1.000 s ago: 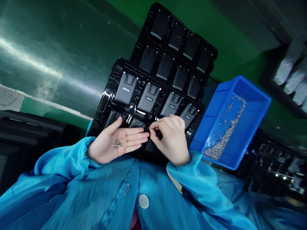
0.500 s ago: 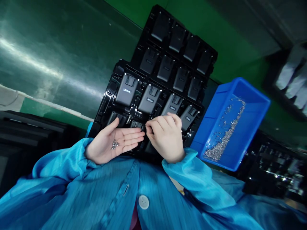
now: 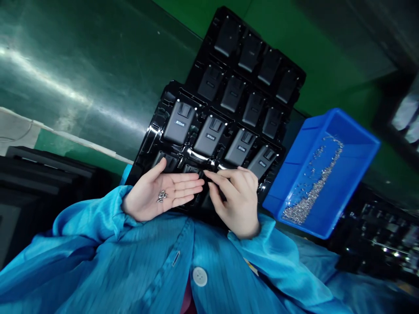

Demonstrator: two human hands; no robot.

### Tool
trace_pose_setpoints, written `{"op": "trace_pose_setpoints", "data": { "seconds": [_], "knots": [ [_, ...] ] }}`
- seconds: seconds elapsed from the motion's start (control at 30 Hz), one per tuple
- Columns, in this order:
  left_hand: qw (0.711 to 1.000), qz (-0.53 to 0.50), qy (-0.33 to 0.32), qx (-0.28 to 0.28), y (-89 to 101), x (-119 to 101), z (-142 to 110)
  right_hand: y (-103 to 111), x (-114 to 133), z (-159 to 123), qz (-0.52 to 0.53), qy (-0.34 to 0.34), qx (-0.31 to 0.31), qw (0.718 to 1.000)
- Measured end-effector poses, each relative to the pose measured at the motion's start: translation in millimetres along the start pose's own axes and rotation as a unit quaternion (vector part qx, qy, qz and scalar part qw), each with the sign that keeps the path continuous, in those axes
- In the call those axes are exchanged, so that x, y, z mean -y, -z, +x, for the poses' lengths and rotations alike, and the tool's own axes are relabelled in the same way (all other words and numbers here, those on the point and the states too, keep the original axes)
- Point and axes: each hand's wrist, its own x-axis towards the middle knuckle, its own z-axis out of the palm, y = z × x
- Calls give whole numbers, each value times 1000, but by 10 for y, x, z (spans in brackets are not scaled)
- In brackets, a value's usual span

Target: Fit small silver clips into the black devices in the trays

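Note:
My left hand (image 3: 160, 196) lies palm up with its fingers stretched out, and a small pile of metal screws (image 3: 162, 196) rests on the palm. Just right of its fingertips is my right hand (image 3: 234, 196), above the near row of the front black tray (image 3: 151, 135). Its index finger points forward, with a gap between it and the thumb and nothing visible there. Black cases marked Riton (image 3: 209, 135) sit in the tray's pockets. Cases in the nearest row, such as a dark one (image 3: 167, 160), are partly covered by my hands.
A second black tray (image 3: 209, 35) of similar cases lies beyond the first. To the right, a tilted blue bin (image 3: 355, 152) holds a heap of loose metal screws (image 3: 301, 207). Dark stacked trays (image 3: 49, 174) stand at the left. The worktop is green (image 3: 81, 65).
My right thumb and index finger have parted from a pinch. The right hand has turned slightly and sits a little lower. The left hand still carries the screws; the whole view has shifted slightly.

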Motion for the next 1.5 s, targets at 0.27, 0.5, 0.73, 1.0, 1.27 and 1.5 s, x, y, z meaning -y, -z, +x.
{"op": "trace_pose_setpoints", "data": {
  "seconds": [0.27, 0.5, 0.73, 1.0, 1.27, 1.5],
  "knots": [
    [998, -4, -17, 61, -101, 10, 31, 84, 435, 320, 150, 69, 55, 985],
    [999, -17, 2, 39, -141, 29, 50, 3, 446, 399, 142, 94, 103, 980],
    [999, -34, 2, 39, -122, 50, 93, -24, 432, 432, 139, 123, 108, 977],
    [998, 6, -11, 65, -90, 28, 52, 53, 387, 481, 153, 109, 86, 978],
    [999, 31, 26, 22, 77, 15, -41, 6, 25, 596, -14, 83, 74, 994],
    [999, 41, 26, -1, 54, 9, -29, -136, 103, 738, -149, 148, 137, 968]
  ]
}}
